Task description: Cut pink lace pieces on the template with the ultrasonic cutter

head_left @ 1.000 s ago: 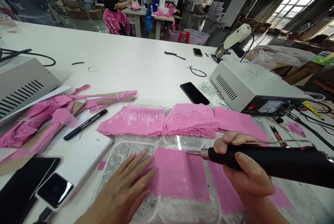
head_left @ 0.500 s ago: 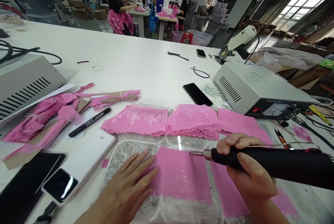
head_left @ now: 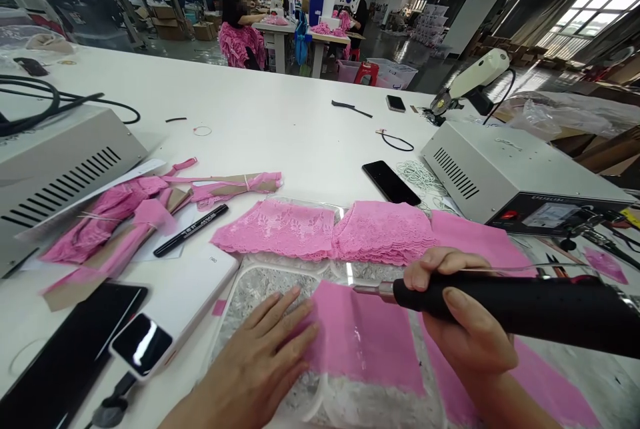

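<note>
Fingers [head_left: 453, 262] of my right hand [head_left: 463, 322] are clenched round the black tool [head_left: 510, 306], its metal tip [head_left: 367, 290] just above the pink cloth [head_left: 367, 339]. My left hand [head_left: 260, 362] lies flat and released, pressing the cloth's left edge. The cloth is smooth, flat and rectangular, and sits before me on a clear tray [head_left: 260, 282] filled with something grey and crumpled.

Behind it two pieces of pink lace [head_left: 280, 229], scalloped and patterned, lie side by side on the desk [head_left: 260, 122], with another plain pink piece to their right. A black phone [head_left: 391, 182] rests just beyond, beside a grey metal box [head_left: 510, 172] with vent slots. To the left lie a black marker [head_left: 191, 230], a white pad [head_left: 185, 296], pink straps on cardboard [head_left: 230, 184], and a second vented box [head_left: 60, 169]. The tool's thick handle hides part of the desk at my right.
</note>
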